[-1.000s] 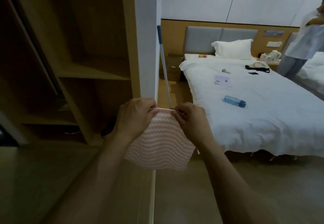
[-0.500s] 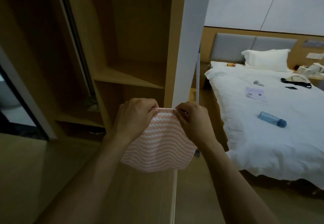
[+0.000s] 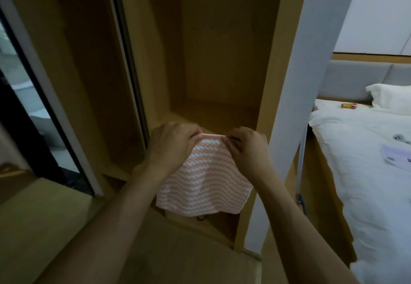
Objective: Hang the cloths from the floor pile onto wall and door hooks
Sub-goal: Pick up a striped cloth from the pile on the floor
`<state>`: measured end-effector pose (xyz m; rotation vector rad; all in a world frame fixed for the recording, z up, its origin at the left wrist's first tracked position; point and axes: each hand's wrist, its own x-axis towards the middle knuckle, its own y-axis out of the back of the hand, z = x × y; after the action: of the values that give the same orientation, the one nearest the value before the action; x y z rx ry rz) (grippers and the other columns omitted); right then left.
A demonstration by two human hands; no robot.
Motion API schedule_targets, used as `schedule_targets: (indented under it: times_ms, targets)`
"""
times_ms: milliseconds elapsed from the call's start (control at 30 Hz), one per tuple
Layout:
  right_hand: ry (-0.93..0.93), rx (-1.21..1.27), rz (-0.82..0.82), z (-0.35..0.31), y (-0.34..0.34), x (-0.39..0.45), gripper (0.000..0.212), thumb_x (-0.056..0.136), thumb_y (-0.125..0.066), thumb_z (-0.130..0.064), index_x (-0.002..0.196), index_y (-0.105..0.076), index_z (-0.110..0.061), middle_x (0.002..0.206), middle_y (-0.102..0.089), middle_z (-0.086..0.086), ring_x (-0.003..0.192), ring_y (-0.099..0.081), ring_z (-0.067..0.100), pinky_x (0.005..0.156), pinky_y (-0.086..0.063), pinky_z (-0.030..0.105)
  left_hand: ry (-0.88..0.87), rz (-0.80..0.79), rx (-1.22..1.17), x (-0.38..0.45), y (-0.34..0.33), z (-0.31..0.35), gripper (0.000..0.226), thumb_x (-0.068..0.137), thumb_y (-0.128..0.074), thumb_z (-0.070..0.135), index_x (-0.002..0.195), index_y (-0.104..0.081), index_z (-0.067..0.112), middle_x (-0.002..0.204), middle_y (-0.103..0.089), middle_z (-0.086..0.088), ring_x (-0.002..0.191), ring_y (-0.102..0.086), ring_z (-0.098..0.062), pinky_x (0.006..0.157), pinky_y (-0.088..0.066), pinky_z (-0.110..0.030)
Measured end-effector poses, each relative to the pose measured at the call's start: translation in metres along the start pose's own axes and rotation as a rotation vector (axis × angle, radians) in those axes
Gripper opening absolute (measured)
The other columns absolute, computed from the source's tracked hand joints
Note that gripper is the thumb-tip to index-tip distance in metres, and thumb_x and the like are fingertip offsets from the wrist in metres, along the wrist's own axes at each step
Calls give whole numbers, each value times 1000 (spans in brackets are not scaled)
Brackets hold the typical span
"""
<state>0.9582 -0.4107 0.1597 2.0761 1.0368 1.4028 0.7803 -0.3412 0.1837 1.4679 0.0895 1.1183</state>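
A pink cloth (image 3: 203,181) with white wavy stripes hangs in front of me, held up by its top edge. My left hand (image 3: 171,145) grips the top left corner and my right hand (image 3: 246,148) pinches the top right corner. The cloth hangs down between my forearms, in front of an open wooden wardrobe (image 3: 213,61). No hook and no floor pile are in view.
The wardrobe has bare shelves and a sliding-door rail (image 3: 126,57) on its left. A white wall edge (image 3: 295,97) stands right of it, with a mop handle (image 3: 301,166) leaning there. A white bed (image 3: 373,168) with small items fills the right. A dark doorway (image 3: 22,105) lies left.
My view has turned left, from the bed toward the wardrobe, and I have come closer to it. Both hands keep the same hold on the cloth.
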Motion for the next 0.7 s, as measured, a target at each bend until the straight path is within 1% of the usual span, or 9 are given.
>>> schedule_targets:
  times_ms: [67,100,200,333,467,533,600,700]
  targets:
    - [22,-11,-1,7,-14,24,15,93,-58,-26,87,-70,-18,78,-61,-9,67,-53,2,61,-45,17,4,22,-9,18,-8,-14,18,94,-57,39,97,-71,28,88,-70,8,81,-63,-13,70,-53,-39]
    - [32,-7,2,10,-21,35,14,93,-59,-26,88,-71,-19,78,-61,-10,67,-54,3,61,-46,17,4,34,-15,26,-13,-21,18,94,-58,38,97,-72,27,87,-70,8,80,-63,-12,69,-53,-39]
    - [40,17,15,18,-37,63,12,92,-61,-24,91,-72,-21,78,-59,-13,67,-52,-2,60,-37,10,18,39,-31,48,-25,-38,17,93,-59,37,97,-72,28,86,-70,9,78,-62,-10,68,-54,-38]
    - [10,8,20,32,-54,97,13,92,-60,-21,85,-71,-21,73,-57,-14,62,-50,-5,57,-32,11,5,31,-79,90,-43,-59,16,94,-59,36,95,-72,27,87,-70,10,79,-63,-9,69,-53,-37]
    - [-57,-7,55,46,-73,133,13,93,-59,-23,88,-71,-20,74,-60,-12,61,-50,-6,56,-31,9,-40,54,-94,133,-66,-81,18,94,-57,38,93,-72,27,87,-71,11,79,-63,-9,65,-49,-30]
    - [-91,-29,81,52,-82,152,14,93,-59,-24,85,-70,-21,72,-58,-15,60,-51,-4,54,-33,11,-63,38,-125,157,-79,-95,19,95,-56,38,95,-72,27,88,-71,10,81,-64,-11,68,-52,-34]
    - [-112,-57,112,55,-92,172,16,93,-59,-25,82,-70,-20,69,-59,-13,59,-54,0,52,-41,15,-79,26,-174,182,-90,-111,20,95,-56,39,96,-72,27,90,-71,9,83,-65,-13,70,-53,-38]
    - [-141,-104,140,58,-108,204,14,93,-58,-23,86,-70,-21,73,-60,-12,62,-55,0,56,-44,13,-110,19,-229,220,-106,-134,19,94,-56,38,97,-72,27,91,-71,8,84,-65,-15,72,-54,-39]
